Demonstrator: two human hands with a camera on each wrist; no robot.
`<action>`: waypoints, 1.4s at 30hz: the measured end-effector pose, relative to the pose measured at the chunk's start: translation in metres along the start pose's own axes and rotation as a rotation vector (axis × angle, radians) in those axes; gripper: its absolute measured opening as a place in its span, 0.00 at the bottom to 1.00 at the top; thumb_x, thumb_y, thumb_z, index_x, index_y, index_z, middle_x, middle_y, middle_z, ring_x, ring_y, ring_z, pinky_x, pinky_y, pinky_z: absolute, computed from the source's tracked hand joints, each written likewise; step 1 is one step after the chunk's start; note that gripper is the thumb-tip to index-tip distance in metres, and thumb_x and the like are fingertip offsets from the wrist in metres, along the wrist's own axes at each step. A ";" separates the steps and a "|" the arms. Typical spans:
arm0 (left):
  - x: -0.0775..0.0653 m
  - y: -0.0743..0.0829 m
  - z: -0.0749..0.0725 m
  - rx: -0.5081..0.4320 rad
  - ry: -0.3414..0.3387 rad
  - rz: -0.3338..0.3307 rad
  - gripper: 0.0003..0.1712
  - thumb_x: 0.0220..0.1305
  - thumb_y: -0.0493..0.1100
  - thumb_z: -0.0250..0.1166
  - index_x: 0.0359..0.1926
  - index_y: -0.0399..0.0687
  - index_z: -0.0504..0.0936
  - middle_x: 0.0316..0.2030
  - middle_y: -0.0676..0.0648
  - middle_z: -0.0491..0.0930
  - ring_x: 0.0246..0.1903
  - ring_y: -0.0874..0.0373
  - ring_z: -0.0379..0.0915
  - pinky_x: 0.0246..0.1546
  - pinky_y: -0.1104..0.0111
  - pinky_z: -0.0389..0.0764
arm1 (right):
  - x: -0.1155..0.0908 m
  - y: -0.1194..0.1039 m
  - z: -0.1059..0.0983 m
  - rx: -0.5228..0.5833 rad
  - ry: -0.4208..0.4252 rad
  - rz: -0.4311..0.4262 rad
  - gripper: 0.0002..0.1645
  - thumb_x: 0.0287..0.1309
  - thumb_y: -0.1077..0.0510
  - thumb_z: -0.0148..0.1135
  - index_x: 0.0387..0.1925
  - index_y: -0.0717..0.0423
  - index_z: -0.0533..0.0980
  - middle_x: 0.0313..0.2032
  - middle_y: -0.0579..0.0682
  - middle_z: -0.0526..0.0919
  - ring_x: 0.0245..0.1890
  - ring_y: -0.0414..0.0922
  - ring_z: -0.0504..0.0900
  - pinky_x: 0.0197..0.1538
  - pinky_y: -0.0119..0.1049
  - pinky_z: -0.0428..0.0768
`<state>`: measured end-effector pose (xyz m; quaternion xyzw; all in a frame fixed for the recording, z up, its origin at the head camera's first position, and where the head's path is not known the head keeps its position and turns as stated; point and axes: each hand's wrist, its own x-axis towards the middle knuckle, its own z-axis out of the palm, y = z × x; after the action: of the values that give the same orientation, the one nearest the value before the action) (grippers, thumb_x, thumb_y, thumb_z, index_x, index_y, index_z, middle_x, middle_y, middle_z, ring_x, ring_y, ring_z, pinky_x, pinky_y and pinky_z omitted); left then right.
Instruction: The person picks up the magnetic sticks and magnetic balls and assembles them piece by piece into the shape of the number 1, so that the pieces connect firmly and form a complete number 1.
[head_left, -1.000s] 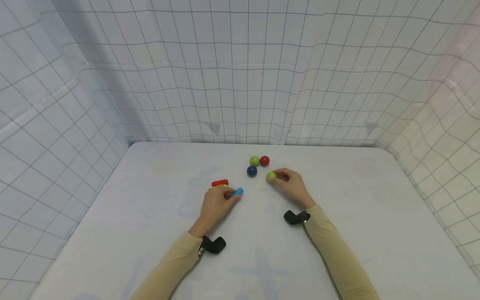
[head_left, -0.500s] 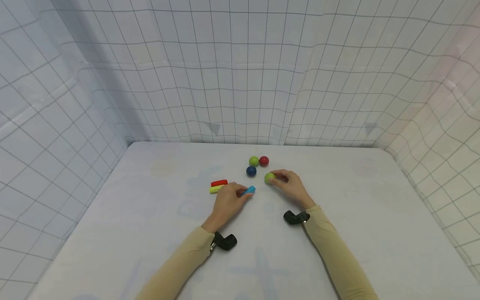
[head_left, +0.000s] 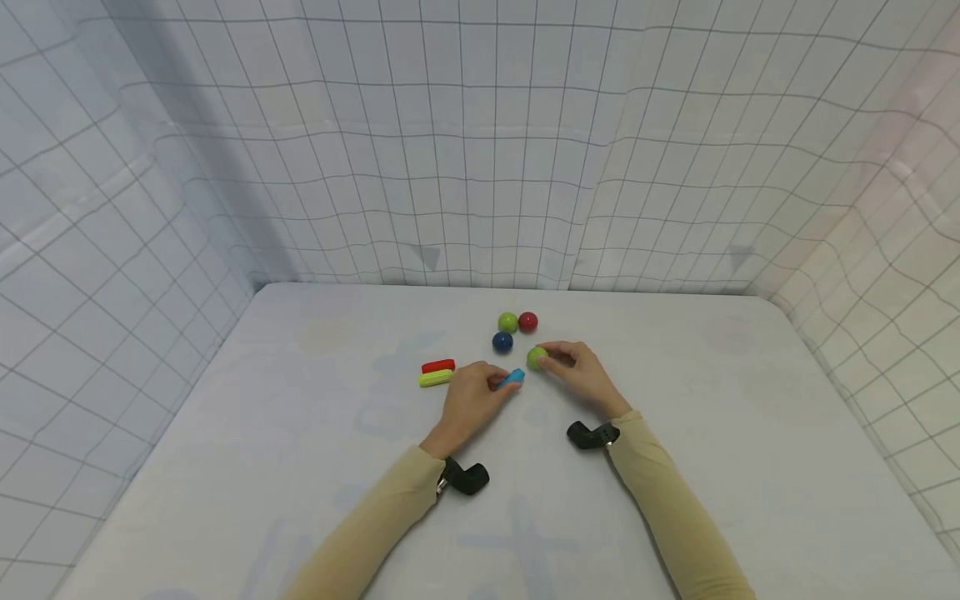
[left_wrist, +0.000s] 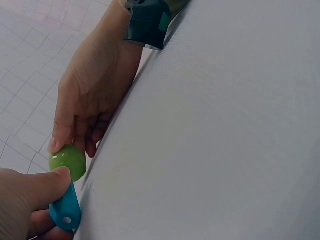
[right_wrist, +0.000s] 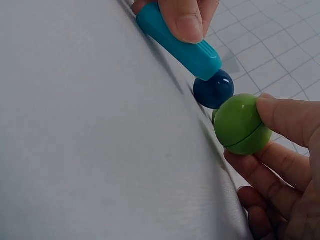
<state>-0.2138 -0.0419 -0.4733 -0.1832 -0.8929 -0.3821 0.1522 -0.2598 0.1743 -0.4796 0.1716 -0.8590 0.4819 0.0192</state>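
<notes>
My left hand [head_left: 472,400] pinches a small blue faceted plastic bar [head_left: 513,377]. In the left wrist view, the thumb lies along the bar [left_wrist: 66,207], which has a small hole through its near end. My right hand [head_left: 587,375] holds a glossy green ball [head_left: 536,358] between thumb and fingers. A thin seam runs around the ball [right_wrist: 240,125] in the right wrist view. The bar's ridged far end points toward the ball, with a narrow gap between them in the head view. Both hands are low over the white table [head_left: 637,517].
Behind the hands sit a dark blue ball [head_left: 502,342], a second green ball [head_left: 507,322] and a red ball [head_left: 528,322], close together. To the left lie a red bar [head_left: 438,366] and a yellow bar [head_left: 435,379], side by side. Grid-patterned white curtains [head_left: 480,167] enclose the table.
My left hand has carried the blue bar rightward, away from the red and yellow bars, toward the held green ball. My right hand has shifted the ball slightly left and nearer to me.
</notes>
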 end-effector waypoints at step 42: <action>0.010 0.002 0.016 -0.028 -0.007 -0.056 0.13 0.53 0.48 0.73 0.33 0.41 0.87 0.26 0.51 0.81 0.25 0.65 0.74 0.27 0.73 0.74 | -0.001 -0.002 0.001 0.002 -0.034 -0.036 0.17 0.61 0.54 0.63 0.48 0.59 0.80 0.44 0.49 0.83 0.46 0.47 0.71 0.53 0.45 0.64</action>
<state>-0.2237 -0.0267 -0.4785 -0.1615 -0.8929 -0.3978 0.1357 -0.2586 0.1728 -0.4786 0.1952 -0.8556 0.4793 0.0128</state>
